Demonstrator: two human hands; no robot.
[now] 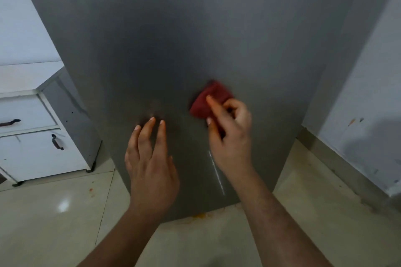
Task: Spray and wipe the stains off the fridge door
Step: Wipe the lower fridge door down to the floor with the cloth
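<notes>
From the head view, the right hand grips a red cloth pressed against the grey fridge door. The left hand, fingers spread and empty, touches the door beside a faint stain.

fridge door: brushed grey metal, satin | cloth: red fabric, matt
</notes>
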